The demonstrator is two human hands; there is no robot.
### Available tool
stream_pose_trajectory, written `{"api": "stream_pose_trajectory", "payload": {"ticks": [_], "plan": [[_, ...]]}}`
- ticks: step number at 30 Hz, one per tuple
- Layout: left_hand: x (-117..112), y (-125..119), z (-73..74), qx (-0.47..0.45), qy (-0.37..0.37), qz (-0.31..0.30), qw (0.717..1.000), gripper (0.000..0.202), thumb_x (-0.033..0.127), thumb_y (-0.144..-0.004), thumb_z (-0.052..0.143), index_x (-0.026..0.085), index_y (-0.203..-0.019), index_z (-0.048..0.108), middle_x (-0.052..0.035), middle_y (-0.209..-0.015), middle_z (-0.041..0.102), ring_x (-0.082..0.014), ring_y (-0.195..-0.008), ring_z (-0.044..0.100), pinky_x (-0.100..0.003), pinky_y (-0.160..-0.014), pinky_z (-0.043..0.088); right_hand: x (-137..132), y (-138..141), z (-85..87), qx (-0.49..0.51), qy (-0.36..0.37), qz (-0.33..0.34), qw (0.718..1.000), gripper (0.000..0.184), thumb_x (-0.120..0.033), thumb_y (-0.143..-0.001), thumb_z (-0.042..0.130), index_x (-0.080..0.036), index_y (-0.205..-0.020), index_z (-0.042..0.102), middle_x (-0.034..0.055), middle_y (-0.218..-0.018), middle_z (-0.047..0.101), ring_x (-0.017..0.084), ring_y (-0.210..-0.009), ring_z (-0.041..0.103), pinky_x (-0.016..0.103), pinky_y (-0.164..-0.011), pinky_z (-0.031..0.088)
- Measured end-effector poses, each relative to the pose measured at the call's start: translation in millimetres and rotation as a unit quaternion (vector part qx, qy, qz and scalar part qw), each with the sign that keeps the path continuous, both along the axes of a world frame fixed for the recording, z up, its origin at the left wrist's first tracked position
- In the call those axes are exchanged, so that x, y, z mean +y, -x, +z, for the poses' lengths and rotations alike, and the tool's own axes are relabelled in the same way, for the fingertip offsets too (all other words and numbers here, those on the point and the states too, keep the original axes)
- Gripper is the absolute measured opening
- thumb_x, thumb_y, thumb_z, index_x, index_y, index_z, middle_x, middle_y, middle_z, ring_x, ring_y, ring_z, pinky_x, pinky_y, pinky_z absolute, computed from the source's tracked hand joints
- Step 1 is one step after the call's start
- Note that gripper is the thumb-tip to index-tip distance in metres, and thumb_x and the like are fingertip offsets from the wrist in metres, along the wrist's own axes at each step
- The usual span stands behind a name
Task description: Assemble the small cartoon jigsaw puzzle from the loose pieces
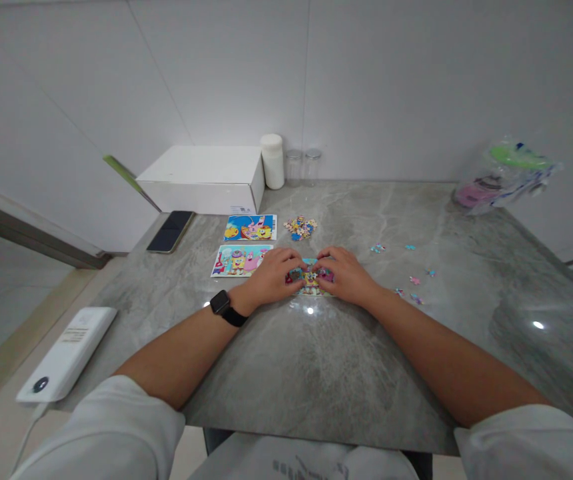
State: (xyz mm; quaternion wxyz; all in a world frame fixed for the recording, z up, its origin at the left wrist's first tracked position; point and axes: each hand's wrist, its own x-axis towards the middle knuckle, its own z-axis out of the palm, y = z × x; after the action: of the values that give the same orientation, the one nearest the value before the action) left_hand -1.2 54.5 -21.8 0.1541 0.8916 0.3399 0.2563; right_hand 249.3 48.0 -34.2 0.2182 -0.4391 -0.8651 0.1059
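Note:
A small colourful jigsaw puzzle (311,288) lies flat on the grey table, joined at least in part. My left hand (275,275) is closed over its left side, fingers curled down onto the pieces. From the other side my right hand (347,276) grips the right part in the same way, thumb and fingertips bent in. Both hands cover much of the picture. Touching or close to my left fingers is a cartoon picture card (236,261). To the right of my right hand several loose puzzle pieces (415,281) are scattered.
Behind the puzzle are a pile of pieces (300,229) and a second picture card (250,228). A phone (170,232), white box (201,180), white bottle (272,162) and two glass jars (311,168) stand farther back. A power bank (69,353) lies left, a plastic bag (501,177) right.

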Motion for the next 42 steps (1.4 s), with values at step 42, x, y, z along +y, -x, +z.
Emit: {"api": "stream_pose_trajectory", "payload": {"ticks": [42], "plan": [[-1.4,-0.3,-2.6,0.084,-0.037,-0.020,0.996,0.026,0.037,-0.098,0.065,0.032,-0.117,0.081,-0.0065,-0.120,0.069,-0.0254,-0.113,0.059,-0.044,-0.100,0.043,-0.2,5.2,-1.3,-0.011,0.010,-0.033,0.999,0.012,-0.023,-0.087,0.071,-0.024,-0.097,0.078,0.0069,-0.109,0.071,0.025,-0.105,0.061,0.037,-0.093,0.040]]}}
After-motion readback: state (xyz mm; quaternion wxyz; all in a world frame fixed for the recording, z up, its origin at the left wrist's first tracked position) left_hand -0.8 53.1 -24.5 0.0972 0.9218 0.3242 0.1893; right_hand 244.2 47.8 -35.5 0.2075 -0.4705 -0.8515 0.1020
